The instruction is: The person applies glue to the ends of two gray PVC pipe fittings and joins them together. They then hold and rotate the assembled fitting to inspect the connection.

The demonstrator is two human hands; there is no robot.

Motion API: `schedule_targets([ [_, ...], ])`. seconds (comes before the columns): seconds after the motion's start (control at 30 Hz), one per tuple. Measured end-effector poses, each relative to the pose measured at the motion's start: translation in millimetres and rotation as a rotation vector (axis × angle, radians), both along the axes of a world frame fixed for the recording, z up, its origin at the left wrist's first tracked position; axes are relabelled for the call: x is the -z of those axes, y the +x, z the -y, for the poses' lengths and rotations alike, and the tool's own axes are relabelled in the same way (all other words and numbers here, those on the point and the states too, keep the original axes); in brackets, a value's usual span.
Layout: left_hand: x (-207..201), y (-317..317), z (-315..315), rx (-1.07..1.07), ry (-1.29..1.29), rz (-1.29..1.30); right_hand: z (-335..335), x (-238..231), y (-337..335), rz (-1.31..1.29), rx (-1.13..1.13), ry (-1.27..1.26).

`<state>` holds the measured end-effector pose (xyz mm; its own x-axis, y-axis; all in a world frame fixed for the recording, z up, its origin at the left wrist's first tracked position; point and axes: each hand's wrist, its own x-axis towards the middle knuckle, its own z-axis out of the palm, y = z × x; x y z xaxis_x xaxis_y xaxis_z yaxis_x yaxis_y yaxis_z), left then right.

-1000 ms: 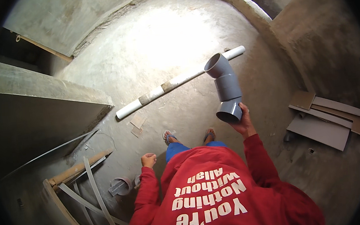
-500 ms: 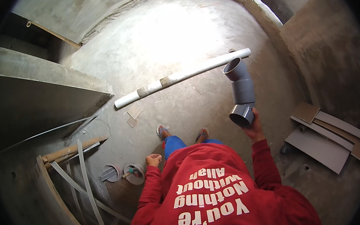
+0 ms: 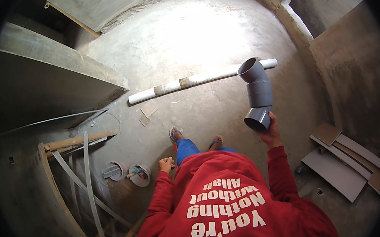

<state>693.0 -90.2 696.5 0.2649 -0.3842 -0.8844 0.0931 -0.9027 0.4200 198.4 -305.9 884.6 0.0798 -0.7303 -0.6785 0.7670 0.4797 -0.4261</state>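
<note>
My right hand (image 3: 270, 132) grips the lower end of a grey plastic pipe fitting (image 3: 260, 93), holding it up off the floor. The fitting has a bend at each end and two round open mouths, both facing left. Some of my fingers are hidden behind it. My left hand (image 3: 166, 164) hangs beside my left hip with its fingers curled in; no object shows in it. Beyond the fitting, a long white pipe (image 3: 215, 74) with brownish patches lies across the floor, partly covered from sight by the fitting's upper mouth.
Two small buckets, one with a grey piece (image 3: 111, 172) inside and one with tools (image 3: 137, 173), stand left of my left hand. A wooden frame (image 3: 46, 169) with pale strips leans farther left. Stacked boards (image 3: 335, 173) lie at right. Tile scraps (image 3: 147, 111) rest near the white pipe.
The view has shifted, so the floor and walls sit differently in the picture. My right hand still holds the grey fitting in nearly the same pose. My left hand stays curled by my hip.
</note>
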Motion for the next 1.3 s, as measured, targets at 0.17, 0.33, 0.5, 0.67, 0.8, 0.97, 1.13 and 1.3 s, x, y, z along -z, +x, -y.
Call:
schedule_targets([
  [0.17,8.0,4.1,-14.9,0.006,-0.012,0.013,1.9,-7.7,7.2,-0.084,-0.022,0.04],
  [0.33,7.8,0.6,-34.9,0.159,0.016,0.127,3.1,-4.2,-4.3,-0.252,-0.085,0.131],
  [0.5,14.3,9.4,-46.2,0.217,0.027,0.081,6.5,12.9,-13.7,-0.475,-0.141,0.217],
  [0.67,26.8,28.3,-23.4,0.316,0.072,-0.003,12.4,44.9,-21.6,-0.756,-0.213,0.347],
  [0.8,43.4,50.2,32.2,0.298,0.148,-0.111,3.4,88.0,-36.7,-0.968,-0.24,0.545],
  [0.97,65.5,87.7,142.6,0.249,0.023,-0.078,1.7,164.4,-30.9,-0.959,-0.222,0.695],
  [1.13,70.2,80.2,222.6,0.104,-0.176,-0.045,18.3,221.6,10.9,-0.886,-0.293,0.781],
  [1.3,55.1,41.9,209.4,0.213,-0.222,-0.082,63.4,246.5,103.8,-0.604,-0.305,0.837],
])
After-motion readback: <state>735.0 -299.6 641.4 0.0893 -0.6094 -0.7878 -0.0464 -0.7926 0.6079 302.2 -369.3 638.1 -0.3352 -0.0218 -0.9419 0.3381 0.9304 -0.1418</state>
